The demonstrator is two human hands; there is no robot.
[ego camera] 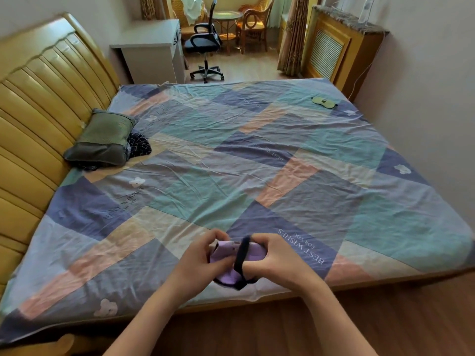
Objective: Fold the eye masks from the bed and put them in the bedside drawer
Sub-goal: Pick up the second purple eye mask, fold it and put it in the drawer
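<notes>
— Her left hand (203,263) and right hand (275,258) are curled in close together, both pinching the soft lilac eye mask with the black strap (237,263) just over the near edge of the patchwork bedsheet (231,163).

— Any others?

— A pale yellow-green eye mask (324,102) lies at the far right corner, well apart. An olive pillow (102,137) rests against the headboard.

This is a bedroom in a home. A wide bed (231,155) with a patchwork sheet and a wooden headboard (38,119) fills the room, with a pillow (102,137) at its head edge. Beyond the far edge stand a white desk (151,47), an office chair (205,42), wicker chairs (254,24) and curtains (293,34).
</notes>
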